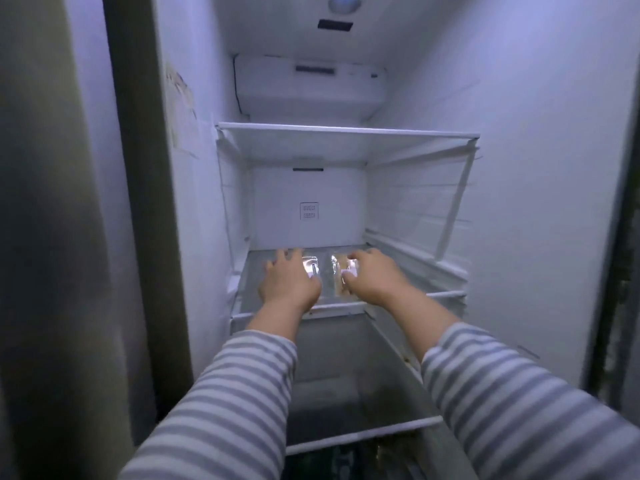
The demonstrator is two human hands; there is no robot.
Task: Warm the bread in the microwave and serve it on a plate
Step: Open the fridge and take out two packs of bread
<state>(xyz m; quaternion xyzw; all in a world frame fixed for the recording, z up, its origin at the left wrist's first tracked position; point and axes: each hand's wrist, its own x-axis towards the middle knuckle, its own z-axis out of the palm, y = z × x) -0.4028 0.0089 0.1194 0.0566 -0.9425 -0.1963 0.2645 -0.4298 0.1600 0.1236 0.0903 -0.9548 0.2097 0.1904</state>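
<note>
A clear plastic package [327, 271] with pale bread [341, 263] inside lies on the middle glass shelf [249, 289] of an open fridge. Both my arms, in grey-striped sleeves, reach onto this shelf. My left hand [289, 277] lies over the package's left end with its fingers spread and its thumb against the plastic. My right hand [374, 275] is at the right end, with fingers curled over the top and the thumb on the near side, gripping the package. The hands hide both ends of the package.
The fridge interior is white and dimly lit. An upper shelf [346, 131] hangs above the hands and a lower shelf [363, 434] lies below the forearms. The fridge walls stand close on the left [194, 202] and right [519, 202]. A dark door edge [145, 202] runs down the left.
</note>
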